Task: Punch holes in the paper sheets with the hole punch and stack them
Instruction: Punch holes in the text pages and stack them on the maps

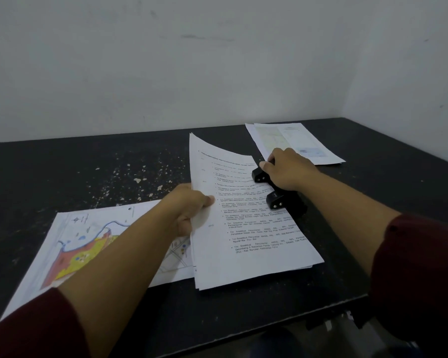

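Note:
A bundle of printed text sheets (246,228) lies mid-table, its right edge slid into the black hole punch (277,195). My left hand (192,210) grips the bundle's left edge, thumb on top, lifting that side so the far corner curls up. My right hand (287,169) rests palm-down on the punch's lever, fingers wrapped over it. A stack with a coloured map on top (88,241) lies at the left, partly under my left forearm. Another stack with a pale map (295,142) sits at the far right, just behind my right hand.
The black table (88,171) has white specks and chipped patches in its middle. A pale wall stands right behind it and to the right. The table's front edge runs at the lower right, with a dark object below it.

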